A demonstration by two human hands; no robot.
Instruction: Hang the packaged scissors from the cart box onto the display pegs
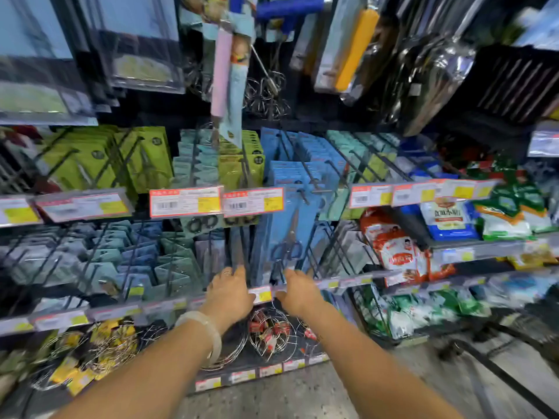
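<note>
Fingers (239, 272) of the left hand (228, 293) reached into the lower row of hanging cards at about 6 o'clock of the rack, tips hidden among the packs; whether they pinched anything could not be told. A pale translucent bangle (203, 331) sat on that wrist. Right hand (298, 293) lay just beside it toward 3 o'clock, fingers curled at the bottom edge of a long blue card-backed pack of dark-handled scissors (290, 237); the grip itself was blurred, so hold uncertain. That pack hung upright from a black wire display peg (305, 173) near the centre of the frame, more blue packs stacked behind it toward 12 o'clock. Red-and-yellow price tags (186, 202) ran along the rail at 10 o'clock of the pack. Green card packs (106, 158) hung further toward 9 o'clock. Red and white food bags (399, 252) sat on the neighbouring shelf at 3 o'clock. Wire coils with red labels (269, 331) hung below both hands.
</note>
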